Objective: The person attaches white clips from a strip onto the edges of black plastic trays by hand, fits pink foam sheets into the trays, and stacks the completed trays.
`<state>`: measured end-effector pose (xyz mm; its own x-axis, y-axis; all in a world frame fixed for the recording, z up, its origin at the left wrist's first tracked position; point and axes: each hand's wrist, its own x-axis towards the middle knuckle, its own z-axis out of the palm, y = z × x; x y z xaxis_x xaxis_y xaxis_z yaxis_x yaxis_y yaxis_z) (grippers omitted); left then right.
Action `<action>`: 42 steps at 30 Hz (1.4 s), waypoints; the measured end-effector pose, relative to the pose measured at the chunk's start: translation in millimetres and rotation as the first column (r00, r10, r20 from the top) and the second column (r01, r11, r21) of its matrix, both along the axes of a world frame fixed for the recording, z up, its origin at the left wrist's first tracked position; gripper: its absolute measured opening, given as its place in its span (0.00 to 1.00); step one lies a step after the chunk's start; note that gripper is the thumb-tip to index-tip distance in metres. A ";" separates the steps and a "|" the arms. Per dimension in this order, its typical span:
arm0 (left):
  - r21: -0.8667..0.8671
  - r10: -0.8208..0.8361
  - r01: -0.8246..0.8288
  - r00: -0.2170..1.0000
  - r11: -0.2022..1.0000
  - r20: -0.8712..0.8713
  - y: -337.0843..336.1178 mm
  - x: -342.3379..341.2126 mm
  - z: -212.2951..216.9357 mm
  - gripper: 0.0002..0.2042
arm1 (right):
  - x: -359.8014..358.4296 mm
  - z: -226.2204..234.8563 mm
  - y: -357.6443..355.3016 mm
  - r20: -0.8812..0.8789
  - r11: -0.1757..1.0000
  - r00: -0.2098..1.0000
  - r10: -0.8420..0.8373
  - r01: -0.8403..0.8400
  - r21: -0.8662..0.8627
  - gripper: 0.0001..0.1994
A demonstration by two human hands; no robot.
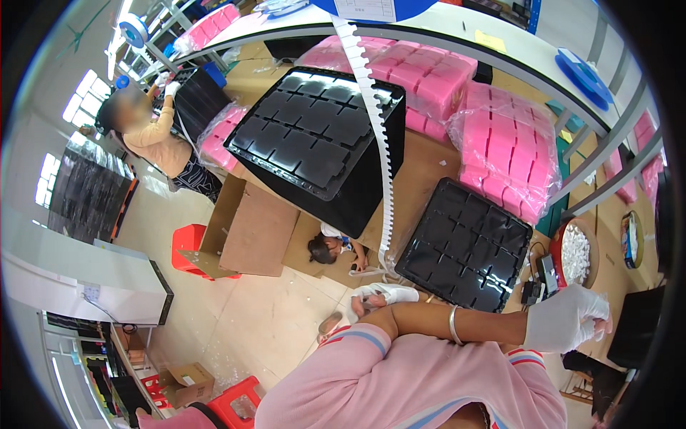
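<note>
My forearms cross in front of my pink striped shirt. My left hand, white-gloved and wearing a silver bangle at the wrist, lies to the right with its fingers curled, close to a red-rimmed round container of small white pieces. Whatever its fingers hold is hidden. Passing under the left forearm, my right hand, also gloved, has bent fingers near the lower end of a white notched strip; what it grips is unclear. That strip hangs from a blue reel. Beside my hands lies a black compartment tray.
A tall stack of black trays stands beyond my hands. Pink foam blocks wrapped in plastic lie right of it. An open cardboard box and red stools are left. One person handles black trays; another is low beside the cardboard.
</note>
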<state>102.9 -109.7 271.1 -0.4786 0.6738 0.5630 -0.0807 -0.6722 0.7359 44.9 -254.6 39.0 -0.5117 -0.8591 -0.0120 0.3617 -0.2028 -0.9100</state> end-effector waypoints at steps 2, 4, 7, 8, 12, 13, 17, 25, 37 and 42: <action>0.020 0.049 -0.048 0.997 0.999 -0.062 3.7 -2.3 -3.4 0.02 | 3.2 -2.7 -4.0 0.051 0.998 0.998 0.043 -0.041 -0.039 0.12; 0.041 0.085 -0.081 0.991 0.996 -0.105 6.2 -8.5 -5.0 0.02 | 14.3 -7.0 -6.9 0.118 0.995 0.990 0.072 -0.062 -0.082 0.12; -0.136 0.057 -0.053 0.998 0.989 0.028 -8.9 -21.5 2.8 0.04 | 8.0 -8.5 -11.7 0.229 0.985 0.967 0.110 -0.075 -0.153 0.13; -0.207 -0.053 0.097 0.977 0.973 0.207 -13.4 -22.4 7.4 0.05 | 7.9 -9.6 -8.6 0.265 0.981 0.956 0.123 -0.076 -0.181 0.13; -0.203 0.026 -0.018 0.999 0.979 0.037 -3.8 -17.9 -12.5 0.04 | 33.2 -37.3 98.6 0.317 0.985 0.944 0.091 -0.039 -0.169 0.13; -0.214 -0.007 0.024 0.996 0.977 0.084 -0.2 -14.9 -15.8 0.05 | 32.4 -40.7 102.5 0.317 0.988 0.945 0.075 -0.027 -0.155 0.12; -0.154 0.005 0.001 0.999 0.988 0.035 7.7 -18.3 -11.4 0.06 | 44.5 -48.7 109.7 0.320 0.995 0.947 -0.004 0.036 -0.094 0.12; -0.177 0.073 -0.064 0.996 0.982 0.048 14.5 -13.2 -28.5 0.07 | 69.3 -63.6 153.6 0.286 0.998 0.956 -0.065 0.056 0.037 0.11; -0.210 0.152 -0.146 0.988 0.967 0.010 10.7 -14.7 -27.7 0.05 | 78.8 -73.2 131.9 0.147 0.952 0.963 -0.228 0.189 0.240 0.10; -0.252 0.132 -0.132 0.991 0.959 -0.016 9.4 -12.0 -30.6 0.05 | 87.8 -77.3 109.1 0.073 0.922 0.959 -0.273 0.239 0.306 0.09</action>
<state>90.9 -100.3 240.5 -0.5734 0.7244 0.3827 -0.0043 -0.4698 0.8827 132.6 -145.5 -38.3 -0.6940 -0.6490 -0.3117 0.4359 -0.0343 -0.8993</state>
